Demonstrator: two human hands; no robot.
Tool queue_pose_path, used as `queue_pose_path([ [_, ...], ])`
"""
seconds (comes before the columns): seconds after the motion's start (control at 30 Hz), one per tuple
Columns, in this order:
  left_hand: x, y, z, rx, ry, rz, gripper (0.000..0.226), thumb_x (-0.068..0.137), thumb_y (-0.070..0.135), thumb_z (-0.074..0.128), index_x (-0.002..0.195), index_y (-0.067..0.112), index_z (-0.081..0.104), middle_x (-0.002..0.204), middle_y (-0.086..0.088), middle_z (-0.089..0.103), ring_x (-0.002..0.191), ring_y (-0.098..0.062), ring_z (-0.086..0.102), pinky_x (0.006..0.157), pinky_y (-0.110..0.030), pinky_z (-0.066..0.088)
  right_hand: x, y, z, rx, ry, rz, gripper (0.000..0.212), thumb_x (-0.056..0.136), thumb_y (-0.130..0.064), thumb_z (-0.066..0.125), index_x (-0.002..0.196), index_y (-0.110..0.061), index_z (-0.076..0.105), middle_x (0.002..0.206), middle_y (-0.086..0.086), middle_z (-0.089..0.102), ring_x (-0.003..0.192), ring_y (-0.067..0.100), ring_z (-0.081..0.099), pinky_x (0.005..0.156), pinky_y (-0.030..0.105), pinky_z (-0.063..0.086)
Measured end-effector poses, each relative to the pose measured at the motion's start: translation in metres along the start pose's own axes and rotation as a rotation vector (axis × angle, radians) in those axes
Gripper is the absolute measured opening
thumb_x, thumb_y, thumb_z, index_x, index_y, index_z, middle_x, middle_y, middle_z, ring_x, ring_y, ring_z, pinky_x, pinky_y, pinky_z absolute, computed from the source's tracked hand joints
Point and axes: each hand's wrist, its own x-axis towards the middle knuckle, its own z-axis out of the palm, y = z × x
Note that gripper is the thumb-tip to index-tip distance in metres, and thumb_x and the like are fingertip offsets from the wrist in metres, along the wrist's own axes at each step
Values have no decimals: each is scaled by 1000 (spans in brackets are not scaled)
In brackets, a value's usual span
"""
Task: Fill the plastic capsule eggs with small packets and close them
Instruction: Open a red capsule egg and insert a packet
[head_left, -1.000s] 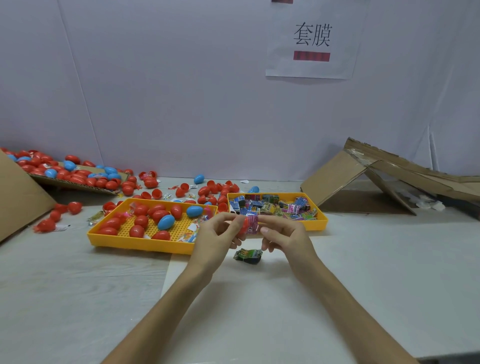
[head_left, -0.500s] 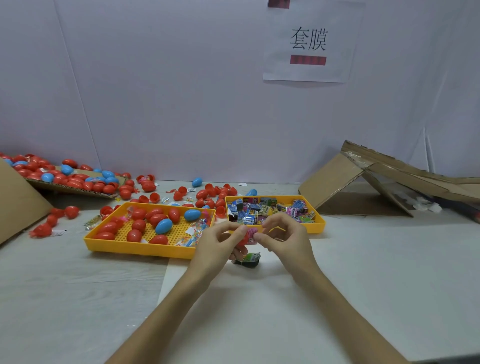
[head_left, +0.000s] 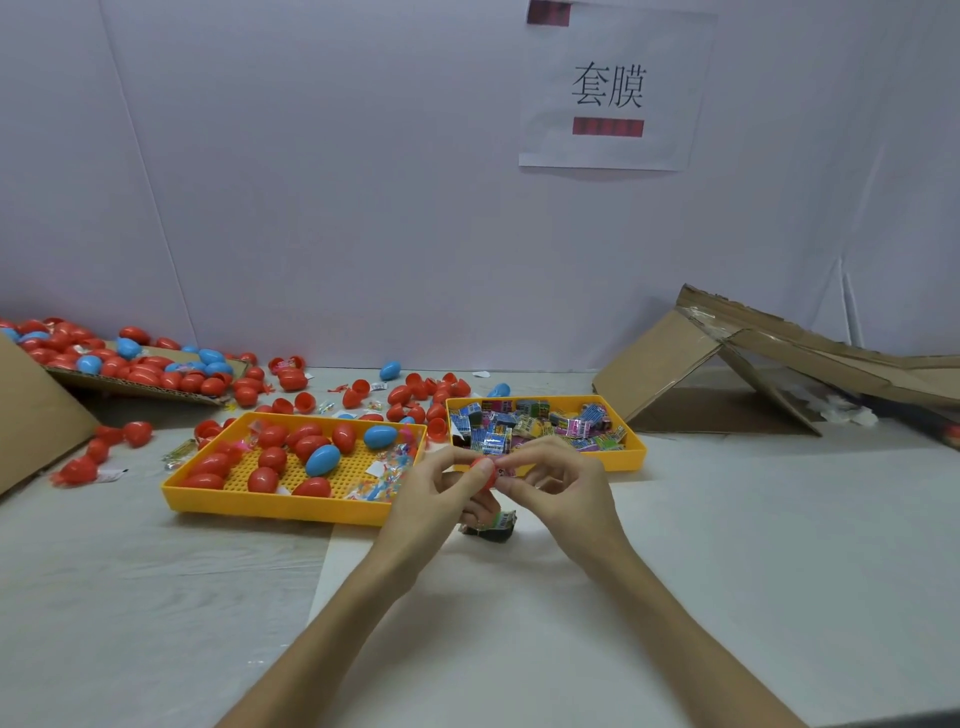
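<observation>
My left hand (head_left: 441, 493) grips a red capsule egg half (head_left: 484, 472) between thumb and fingers, just in front of the two yellow trays. My right hand (head_left: 558, 483) pinches a small pink packet (head_left: 505, 472) at the egg's opening. A dark packet (head_left: 493, 525) lies on the table under my hands. The left yellow tray (head_left: 270, 506) holds red and blue eggs. The right yellow tray (head_left: 631, 457) is full of colourful small packets.
Loose red and blue eggs (head_left: 249, 384) are scattered behind the trays and piled on a cardboard sheet (head_left: 130, 382) at the far left. A folded cardboard box (head_left: 727, 364) stands at the right. A paper sign (head_left: 613, 93) hangs on the white wall.
My hands have stayed together at the egg; the pink packet has gone further into the red half, with less of it showing. The camera tilted slightly downward.
</observation>
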Motion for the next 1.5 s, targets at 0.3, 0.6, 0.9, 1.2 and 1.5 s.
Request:
queue_pose_path([
  [0.3,-2,4,0,-181,-123,-62,21,101,24,56,116,14,69,88,-17,76,78,-23,72,68,-25,58,0,-2,0,19,84,2,14,76,-29,81,89,-35,81,90,-8,68,68,11,60,64,23,47],
  [0.6,-2,3,0,-144,-83,-36,27,99,30,58,120,20,71,99,-5,76,82,-17,71,73,-26,57,1,-3,-3,12,78,9,34,82,-13,81,89,-46,77,94,-14,69,65,7,55,62,23,48],
  [0.9,-1,2,-1,-205,-58,-26,27,97,20,64,124,21,64,101,-5,78,92,-24,76,74,-24,59,1,0,-3,-42,90,-24,26,79,-9,83,84,-34,76,92,-14,69,68,12,64,62,25,53],
  [1.2,1,0,-4,-202,22,6,26,89,14,74,104,35,76,103,4,77,99,-16,73,75,-24,59,0,3,-2,-15,71,-6,19,88,-10,75,97,-26,78,108,-10,69,94,14,70,75,35,59],
  [1.5,-1,3,-3,-165,9,14,31,92,9,71,106,35,78,115,-1,72,98,-13,72,76,-26,59,1,4,-2,-51,73,7,16,86,-8,77,93,-22,78,95,-9,70,84,15,69,72,32,59],
])
